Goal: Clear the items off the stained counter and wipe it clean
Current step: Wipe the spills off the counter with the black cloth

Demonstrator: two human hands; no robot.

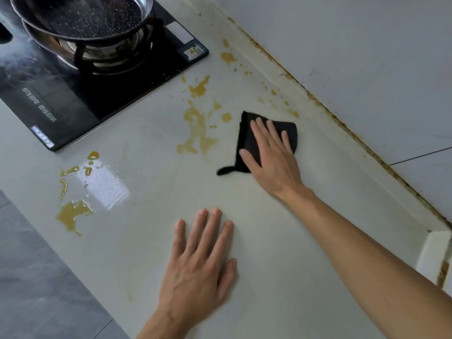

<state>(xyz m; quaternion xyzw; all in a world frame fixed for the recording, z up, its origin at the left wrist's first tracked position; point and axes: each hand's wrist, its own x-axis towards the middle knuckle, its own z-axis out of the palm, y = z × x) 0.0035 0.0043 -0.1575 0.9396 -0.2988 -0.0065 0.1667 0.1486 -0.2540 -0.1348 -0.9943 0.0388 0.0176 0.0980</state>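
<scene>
Head view: the right hand [270, 152] is laid flat, fingers straight and spread, pressing a black cloth [247, 140] onto the table [281, 277] toward the far right, near the grimy wall seam [342, 123]. The left hand [200, 260] is spread wide and flat on bare table nearer the camera, holding nothing, apparently as a brace. No loose items are seen on the pale surface, so clearing is judged done and wiping is the step in hand.

Amber stains [198, 128] are seen just left of the cloth, with more splashes far toward the hob [73, 99], where a pan [83, 18] is seated on the burner. A wet glossy puddle [73, 211] is seen at the near left edge, well apart from the cloth.

For a good wipe, even palm pressure should be kept on the cloth and it should be drawn leftward through the nearest stain in overlapping passes. Liquid should be gathered inward, not pushed off the near edge onto the floor [36, 277]. The cloth probably needs refolding once soaked. Small spots along the wall seam should not be skipped.
</scene>
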